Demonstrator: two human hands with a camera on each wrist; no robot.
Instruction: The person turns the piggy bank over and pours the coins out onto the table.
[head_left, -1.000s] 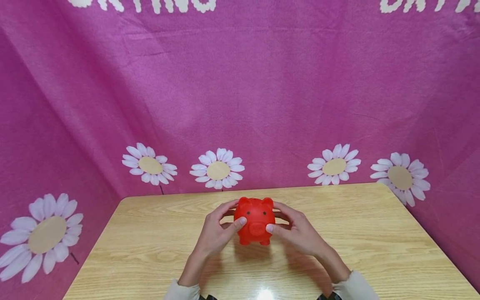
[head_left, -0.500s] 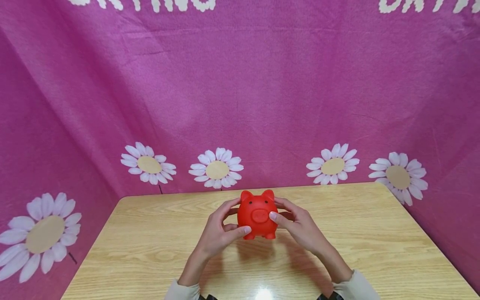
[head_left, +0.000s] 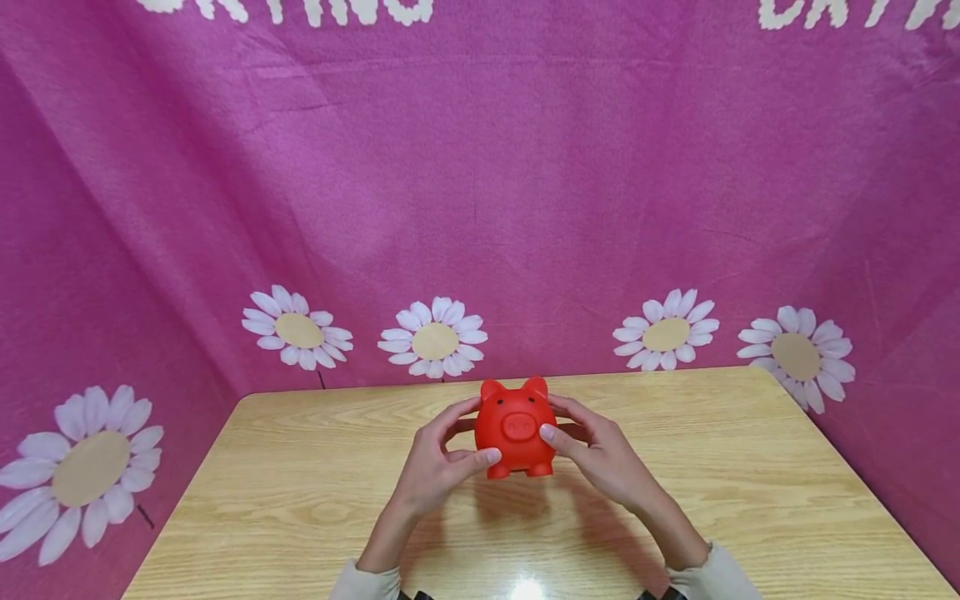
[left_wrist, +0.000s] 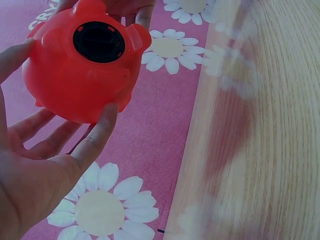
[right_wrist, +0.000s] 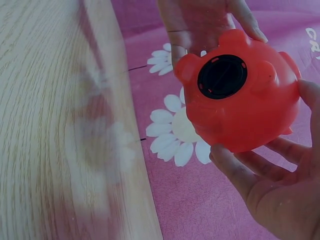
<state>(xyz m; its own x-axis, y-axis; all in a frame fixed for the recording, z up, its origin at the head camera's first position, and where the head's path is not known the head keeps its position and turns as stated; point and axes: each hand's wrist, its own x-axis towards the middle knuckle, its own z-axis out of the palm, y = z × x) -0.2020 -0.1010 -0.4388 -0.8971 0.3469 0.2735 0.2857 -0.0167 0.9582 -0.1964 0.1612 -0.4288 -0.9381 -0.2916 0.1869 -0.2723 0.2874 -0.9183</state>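
Over the pale wooden table point(head_left: 300, 492), midway from left to right, a red piggy bank point(head_left: 516, 454) is held up, snout point(head_left: 518, 427) toward the near side. The left hand point(head_left: 431, 471) grips its left flank, the right hand point(head_left: 609, 462) its right, thumbs point(head_left: 490, 456) on the near face, fingers point(left_wrist: 99, 132) curved around the sides. A round black plug point(left_wrist: 99, 41) shows underneath. Past the far edge hangs magenta cloth point(head_left: 480, 192) with white daisies point(head_left: 433, 340).

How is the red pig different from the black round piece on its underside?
Colour: the red pig is red, the black piece black. Shape: the pig bulges, with ears and legs; the black piece is a round disc. Size: the pig is plainly bigger than the black piece. Both have a rounded outline.
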